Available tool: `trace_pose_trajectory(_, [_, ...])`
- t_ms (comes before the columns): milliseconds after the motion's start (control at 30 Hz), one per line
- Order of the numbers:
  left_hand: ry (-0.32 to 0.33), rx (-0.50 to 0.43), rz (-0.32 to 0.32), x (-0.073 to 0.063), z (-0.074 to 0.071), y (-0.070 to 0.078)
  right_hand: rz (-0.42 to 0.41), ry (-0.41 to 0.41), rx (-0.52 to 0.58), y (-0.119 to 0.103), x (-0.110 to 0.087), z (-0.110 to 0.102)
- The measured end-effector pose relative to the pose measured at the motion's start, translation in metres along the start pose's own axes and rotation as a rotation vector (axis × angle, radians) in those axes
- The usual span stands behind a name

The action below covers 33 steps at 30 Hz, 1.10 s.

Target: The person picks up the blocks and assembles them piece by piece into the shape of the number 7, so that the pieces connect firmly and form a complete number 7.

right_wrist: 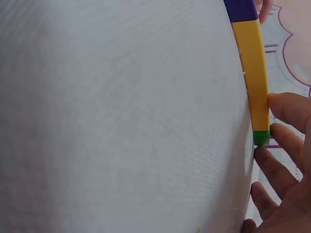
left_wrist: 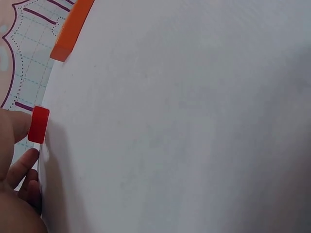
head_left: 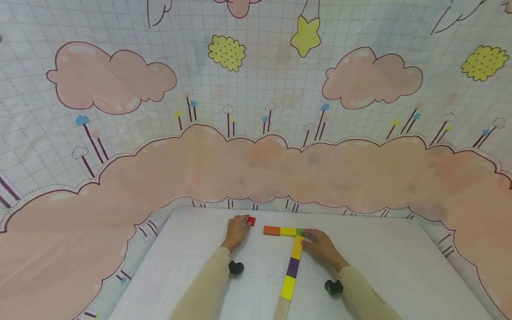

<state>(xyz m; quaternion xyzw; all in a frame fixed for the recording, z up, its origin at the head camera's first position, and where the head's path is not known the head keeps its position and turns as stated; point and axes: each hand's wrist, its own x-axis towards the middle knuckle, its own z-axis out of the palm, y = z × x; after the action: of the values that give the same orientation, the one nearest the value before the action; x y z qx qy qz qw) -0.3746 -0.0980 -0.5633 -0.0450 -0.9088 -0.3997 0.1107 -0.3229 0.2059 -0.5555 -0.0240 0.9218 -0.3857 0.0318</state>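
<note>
In the head view my left hand (head_left: 237, 232) pinches a small red block (head_left: 251, 221) at the far side of the white table. The left wrist view shows the red block (left_wrist: 39, 124) at my fingertips. My right hand (head_left: 322, 245) touches the corner of a block line, fingertips at a green block (head_left: 299, 231) and thumb against a yellow-orange block (head_left: 297, 247). Those fingers are spread along the line's end in the right wrist view, beside the green block (right_wrist: 261, 138). Left of the green block lie a yellow block (head_left: 288, 231) and an orange block (head_left: 272, 230) in a row.
Toward me run a purple block (head_left: 293, 267), another yellow block (head_left: 288, 288) and a pale wooden block (head_left: 282, 308), end to end. The white table (head_left: 192, 249) ends at a patterned cloth (head_left: 256, 169) behind and at both sides.
</note>
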Motion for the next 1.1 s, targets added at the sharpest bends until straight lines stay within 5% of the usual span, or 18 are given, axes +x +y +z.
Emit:
trace_pose_trajectory(367, [0.024, 0.035, -0.080, 0.001, 0.003, 0.009, 0.023, -0.004, 0.007, -0.001, -0.002, 0.001])
trace_pose_trajectory(1100, [0.019, 0.002, -0.055, -0.007, -0.003, 0.012, 0.028, -0.003, 0.004, -0.001, -0.001, 0.001])
